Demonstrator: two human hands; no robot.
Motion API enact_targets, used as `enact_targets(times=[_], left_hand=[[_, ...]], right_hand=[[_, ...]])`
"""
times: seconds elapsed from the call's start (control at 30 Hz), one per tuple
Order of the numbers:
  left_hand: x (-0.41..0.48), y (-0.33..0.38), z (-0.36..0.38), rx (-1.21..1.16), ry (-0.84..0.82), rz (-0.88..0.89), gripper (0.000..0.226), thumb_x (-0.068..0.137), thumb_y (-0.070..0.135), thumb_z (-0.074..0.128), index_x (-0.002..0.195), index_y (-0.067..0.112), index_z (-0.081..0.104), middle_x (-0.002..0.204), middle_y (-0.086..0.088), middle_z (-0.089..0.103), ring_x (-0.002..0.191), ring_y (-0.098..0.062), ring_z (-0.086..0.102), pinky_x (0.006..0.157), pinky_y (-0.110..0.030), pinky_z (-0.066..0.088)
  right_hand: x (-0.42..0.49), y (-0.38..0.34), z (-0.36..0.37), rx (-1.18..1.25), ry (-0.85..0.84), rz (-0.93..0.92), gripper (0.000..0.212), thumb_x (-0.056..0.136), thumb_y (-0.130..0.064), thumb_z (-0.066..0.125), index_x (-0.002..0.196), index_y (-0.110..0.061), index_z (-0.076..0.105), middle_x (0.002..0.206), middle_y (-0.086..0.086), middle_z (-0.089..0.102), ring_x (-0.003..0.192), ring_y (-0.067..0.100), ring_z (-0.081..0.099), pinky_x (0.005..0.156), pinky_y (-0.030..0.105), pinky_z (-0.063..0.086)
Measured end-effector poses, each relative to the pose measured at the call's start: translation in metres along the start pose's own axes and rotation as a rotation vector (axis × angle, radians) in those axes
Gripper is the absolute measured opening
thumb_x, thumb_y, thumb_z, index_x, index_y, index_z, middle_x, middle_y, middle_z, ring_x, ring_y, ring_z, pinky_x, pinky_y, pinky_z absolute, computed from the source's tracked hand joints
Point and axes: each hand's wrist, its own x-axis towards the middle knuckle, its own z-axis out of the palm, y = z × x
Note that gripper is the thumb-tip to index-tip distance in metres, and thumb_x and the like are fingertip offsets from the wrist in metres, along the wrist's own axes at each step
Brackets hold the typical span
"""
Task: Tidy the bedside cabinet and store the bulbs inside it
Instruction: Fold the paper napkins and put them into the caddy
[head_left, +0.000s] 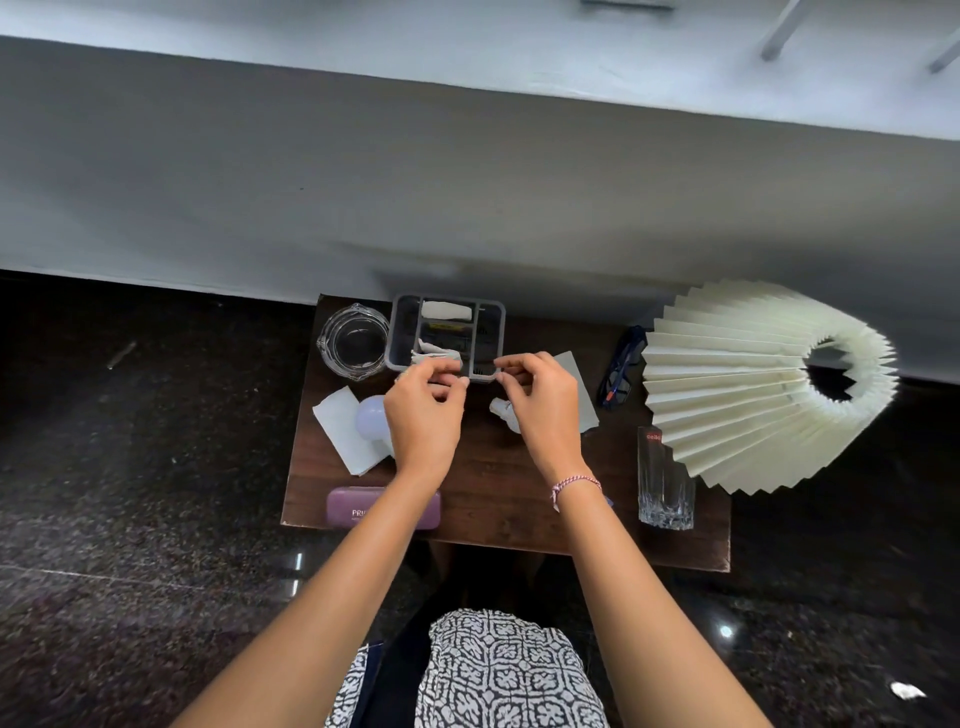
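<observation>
Tidying step: both hands at grey organiser tray (395, 332), centre frame. Left hand (423, 410) grip pinched on crumpled paper (435, 358); right hand (540, 402) fingers curled, contents unclear. Next, probably: bulb (371, 418) into cabinet.

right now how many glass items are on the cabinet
2. A round glass bowl sits at the back left beside the grey organiser; a tall tumbler stands at the front right near the lampshade. More may be hidden.

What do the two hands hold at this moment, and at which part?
The left hand pinches the near edge of a crumpled white paper at the gray tray. Whether the right hand holds anything cannot be told.
</observation>
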Motion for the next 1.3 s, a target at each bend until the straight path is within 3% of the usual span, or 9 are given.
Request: enact_targets(times=[0.17, 0.3, 0.47, 0.63, 0.83, 1.03, 1.1, 1.2, 1.3], left_hand=[[-0.012, 0.010, 0.025, 0.001, -0.040, -0.047, 0.007, 0.082, 0.011, 0.069, 0.086, 0.016, 0.071, 0.078, -0.002, 0.073, 0.068, -0.010, 0.069, 0.070, -0.024, 0.057], [-0.020, 0.018, 0.047, -0.019, -0.061, -0.110, 0.009, 0.082, 0.011, 0.068, 0.088, 0.016, 0.072, 0.079, 0.000, 0.073, 0.069, -0.004, 0.068, 0.064, -0.009, 0.050], [-0.021, 0.023, 0.077, -0.028, -0.097, -0.240, 0.018, 0.087, 0.016, 0.063, 0.103, 0.014, 0.071, 0.098, -0.001, 0.072, 0.082, -0.004, 0.062, 0.063, -0.006, 0.040], [-0.013, 0.023, 0.103, -0.063, -0.197, -0.396, 0.026, 0.091, 0.016, 0.056, 0.115, 0.011, 0.065, 0.113, -0.005, 0.066, 0.095, -0.011, 0.057, 0.076, -0.021, 0.043], [-0.002, 0.021, 0.127, -0.168, -0.263, -0.530, 0.025, 0.091, 0.008, 0.046, 0.106, 0.008, 0.066, 0.107, -0.017, 0.066, 0.083, -0.018, 0.055, 0.060, -0.022, 0.042], [0.010, 0.018, 0.137, -0.268, -0.282, -0.729, 0.029, 0.094, 0.004, 0.042, 0.117, -0.002, 0.057, 0.096, -0.013, 0.057, 0.090, -0.023, 0.055, 0.086, -0.033, 0.049], [0.011, 0.019, 0.137, -0.268, -0.321, -0.740, 0.032, 0.095, 0.006, 0.041, 0.122, -0.005, 0.053, 0.078, -0.005, 0.051, 0.080, -0.020, 0.054, 0.078, -0.031, 0.049], [0.012, 0.024, 0.138, -0.246, -0.325, -0.729, 0.034, 0.094, 0.010, 0.043, 0.124, -0.007, 0.052, 0.070, 0.002, 0.046, 0.062, -0.010, 0.047, 0.061, -0.024, 0.044], [0.017, 0.031, 0.141, -0.256, -0.291, -0.772, 0.029, 0.093, 0.008, 0.046, 0.118, -0.006, 0.052, 0.082, -0.010, 0.053, 0.080, -0.023, 0.054, 0.082, -0.034, 0.049]], right_hand=[[-0.001, 0.012, -0.018, -0.035, 0.035, 0.010, 0.015, 0.088, -0.009, 0.062, 0.100, -0.010, 0.072, 0.097, 0.003, 0.070, 0.085, 0.001, 0.058, 0.076, 0.004, 0.042], [-0.002, 0.025, -0.028, -0.038, 0.054, 0.047, 0.018, 0.090, -0.007, 0.059, 0.104, -0.007, 0.070, 0.103, 0.005, 0.067, 0.088, 0.003, 0.058, 0.080, 0.009, 0.042], [-0.001, 0.045, -0.032, -0.070, 0.014, 0.128, 0.025, 0.094, -0.006, 0.051, 0.114, -0.004, 0.065, 0.116, 0.009, 0.061, 0.101, 0.018, 0.061, 0.090, 0.018, 0.046], [0.003, 0.063, -0.027, -0.132, -0.056, 0.234, 0.033, 0.095, -0.005, 0.044, 0.126, -0.006, 0.057, 0.138, 0.009, 0.048, 0.120, 0.022, 0.052, 0.099, 0.024, 0.040], [0.012, 0.082, -0.021, -0.163, -0.150, 0.321, 0.038, 0.095, -0.003, 0.041, 0.131, -0.005, 0.052, 0.148, 0.010, 0.035, 0.131, 0.027, 0.041, 0.108, 0.036, 0.040], [0.021, 0.096, -0.017, -0.045, -0.222, 0.451, 0.042, 0.094, -0.002, 0.042, 0.135, -0.008, 0.046, 0.150, 0.006, 0.033, 0.135, 0.022, 0.037, 0.094, 0.012, 0.029], [0.023, 0.099, -0.016, -0.001, -0.233, 0.488, 0.046, 0.094, -0.003, 0.042, 0.139, -0.011, 0.041, 0.147, 0.005, 0.037, 0.132, 0.021, 0.041, 0.085, 0.008, 0.027], [0.025, 0.101, -0.013, -0.022, -0.240, 0.479, 0.045, 0.094, -0.002, 0.041, 0.138, -0.010, 0.042, 0.147, 0.005, 0.037, 0.129, 0.023, 0.044, 0.089, 0.013, 0.032], [0.026, 0.101, -0.012, 0.036, -0.204, 0.526, 0.045, 0.095, -0.005, 0.041, 0.140, -0.012, 0.040, 0.138, 0.002, 0.045, 0.119, 0.017, 0.051, 0.082, 0.007, 0.034]])
